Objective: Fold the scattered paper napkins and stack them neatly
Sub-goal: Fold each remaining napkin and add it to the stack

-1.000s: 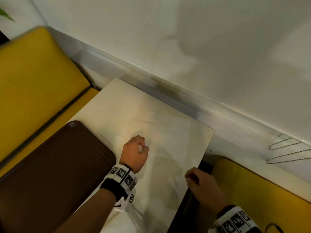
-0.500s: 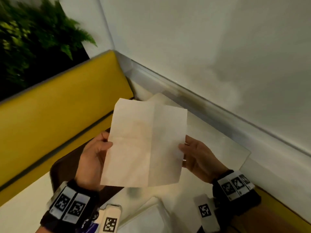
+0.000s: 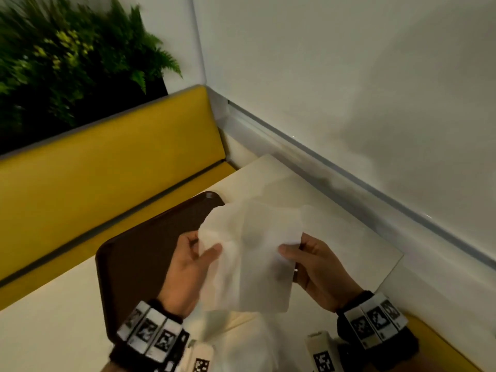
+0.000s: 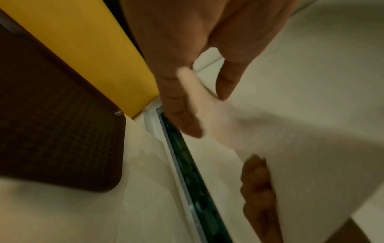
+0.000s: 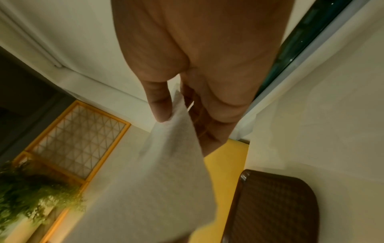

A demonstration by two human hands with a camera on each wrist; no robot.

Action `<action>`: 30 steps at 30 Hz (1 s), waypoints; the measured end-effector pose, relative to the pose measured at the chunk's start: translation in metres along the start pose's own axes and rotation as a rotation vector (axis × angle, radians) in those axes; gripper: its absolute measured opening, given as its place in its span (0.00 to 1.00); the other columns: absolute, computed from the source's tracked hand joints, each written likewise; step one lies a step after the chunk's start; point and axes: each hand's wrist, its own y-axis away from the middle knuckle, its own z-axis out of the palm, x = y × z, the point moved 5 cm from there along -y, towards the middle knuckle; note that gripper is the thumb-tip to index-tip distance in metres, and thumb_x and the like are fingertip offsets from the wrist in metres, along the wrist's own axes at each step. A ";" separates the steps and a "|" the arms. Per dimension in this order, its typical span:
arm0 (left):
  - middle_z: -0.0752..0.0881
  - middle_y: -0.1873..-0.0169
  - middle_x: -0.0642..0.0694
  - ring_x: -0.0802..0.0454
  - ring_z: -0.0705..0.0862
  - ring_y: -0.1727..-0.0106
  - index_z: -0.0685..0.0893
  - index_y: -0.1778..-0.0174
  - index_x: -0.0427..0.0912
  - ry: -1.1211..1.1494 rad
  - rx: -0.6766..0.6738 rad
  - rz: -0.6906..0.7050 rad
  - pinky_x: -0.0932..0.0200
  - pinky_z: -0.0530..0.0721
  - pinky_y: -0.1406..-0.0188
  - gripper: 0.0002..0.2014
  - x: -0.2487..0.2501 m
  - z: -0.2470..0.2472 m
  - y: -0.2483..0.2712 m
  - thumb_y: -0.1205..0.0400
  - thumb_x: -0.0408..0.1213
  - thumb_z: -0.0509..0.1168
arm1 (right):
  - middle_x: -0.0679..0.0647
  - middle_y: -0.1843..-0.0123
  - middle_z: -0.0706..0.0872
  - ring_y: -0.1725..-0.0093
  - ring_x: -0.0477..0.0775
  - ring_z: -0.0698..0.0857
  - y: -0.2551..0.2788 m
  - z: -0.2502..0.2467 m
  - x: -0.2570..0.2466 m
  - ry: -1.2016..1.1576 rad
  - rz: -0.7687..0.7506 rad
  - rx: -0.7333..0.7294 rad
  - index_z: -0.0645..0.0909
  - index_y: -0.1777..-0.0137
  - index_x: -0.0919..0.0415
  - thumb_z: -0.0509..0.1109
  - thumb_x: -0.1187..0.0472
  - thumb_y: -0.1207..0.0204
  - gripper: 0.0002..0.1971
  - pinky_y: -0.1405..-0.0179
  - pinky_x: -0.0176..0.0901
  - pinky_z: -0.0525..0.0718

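Since 0.5 s ago the napkin (image 3: 252,253) went from flat and taut to slack and bowed, held above the desk (image 3: 335,237) w/ the tray (image 3: 139,253) at 9 o'clock. Left hand (image 3: 188,267) and right hand (image 3: 314,267) pinch opposite edges; fold prob. starting, nothing stacked yet.

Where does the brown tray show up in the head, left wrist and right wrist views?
Head: the brown tray lies left of centre on the table, partly behind the left hand.
Left wrist: it fills the left side.
Right wrist: it sits in the lower right corner.
Shared landmark: the yellow bench, next to the tray in all three views.
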 end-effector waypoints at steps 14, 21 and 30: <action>0.89 0.46 0.45 0.42 0.88 0.45 0.84 0.39 0.48 0.053 -0.258 -0.022 0.46 0.88 0.50 0.21 -0.031 0.057 0.038 0.19 0.58 0.60 | 0.55 0.47 0.91 0.47 0.58 0.89 0.013 0.002 0.032 -0.032 -0.042 0.284 0.85 0.42 0.56 0.66 0.67 0.21 0.12 0.52 0.52 0.89; 0.91 0.61 0.55 0.58 0.89 0.59 0.88 0.53 0.50 -0.552 -0.178 0.325 0.56 0.87 0.55 0.06 -0.020 0.050 0.019 0.17 0.38 0.65 | 0.51 0.29 0.73 0.39 0.50 0.81 0.025 -0.023 0.001 0.531 -0.168 0.525 0.62 0.28 0.46 0.76 0.56 0.27 0.33 0.44 0.47 0.84; 0.90 0.58 0.53 0.58 0.88 0.58 0.88 0.49 0.46 -0.934 -0.640 0.565 0.53 0.84 0.55 0.10 0.015 0.061 0.019 0.15 0.42 0.62 | 0.44 0.46 0.87 0.41 0.46 0.81 -0.020 0.030 -0.048 1.741 -0.325 -0.490 0.83 0.43 0.46 0.52 0.41 0.16 0.20 0.21 0.60 0.56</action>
